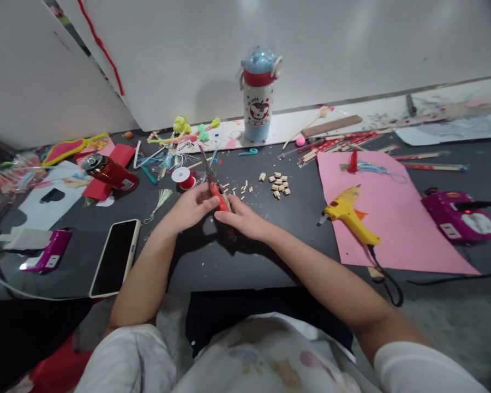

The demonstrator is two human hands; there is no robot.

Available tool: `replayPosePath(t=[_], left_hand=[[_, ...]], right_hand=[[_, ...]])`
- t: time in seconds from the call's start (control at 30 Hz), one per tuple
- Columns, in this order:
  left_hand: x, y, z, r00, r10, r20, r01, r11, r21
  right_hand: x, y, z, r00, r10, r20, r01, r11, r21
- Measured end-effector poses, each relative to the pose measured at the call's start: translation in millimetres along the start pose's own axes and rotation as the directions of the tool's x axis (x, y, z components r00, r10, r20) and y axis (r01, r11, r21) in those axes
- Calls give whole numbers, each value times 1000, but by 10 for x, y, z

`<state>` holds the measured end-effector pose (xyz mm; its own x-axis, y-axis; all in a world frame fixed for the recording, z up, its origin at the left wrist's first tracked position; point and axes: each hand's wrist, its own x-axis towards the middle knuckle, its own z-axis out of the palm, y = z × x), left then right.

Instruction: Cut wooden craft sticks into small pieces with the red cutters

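Both hands meet over the dark table around a pair of red-handled pliers [220, 197], whose long, thin jaws point up and away. My left hand [194, 207] is closed about the upper part of the handles. Lower down, my right hand [243, 218] wraps the handles from the other side. Whether anything sits between the jaws, I cannot tell. Just right of the pliers lie small cut wooden bits [245, 187], and farther right a little heap of short wooden pieces [280, 184]. A spool of red thread [183, 178] stands left of the jaws.
A water bottle [257, 95] stands at the back. To the right, a yellow glue gun [352, 215] rests on pink paper [401, 229] near a purple power socket [460, 215]. On the left are a phone [115, 256], a tilted red can [110, 172] and a pale tassel [161, 199].
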<state>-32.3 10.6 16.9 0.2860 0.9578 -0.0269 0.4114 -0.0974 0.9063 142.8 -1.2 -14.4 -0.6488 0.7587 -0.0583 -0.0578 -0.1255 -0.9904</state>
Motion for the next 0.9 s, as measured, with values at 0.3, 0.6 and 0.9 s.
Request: replayPosePath(t=[0.3, 0.6, 0.9], left_hand=[[-20, -34, 127, 999, -5, 50, 6, 1000, -9], [-39, -16, 283, 999, 46, 7, -45, 994, -101], [-44, -17, 359, 997, 35, -73, -59, 936, -348]], right_hand=[[3, 20, 4, 994, 18, -108, -29, 995, -100], [58, 135, 10, 976, -52, -211, 20, 988, -152], [22, 73, 26, 957, -37, -289, -45, 961, -273]])
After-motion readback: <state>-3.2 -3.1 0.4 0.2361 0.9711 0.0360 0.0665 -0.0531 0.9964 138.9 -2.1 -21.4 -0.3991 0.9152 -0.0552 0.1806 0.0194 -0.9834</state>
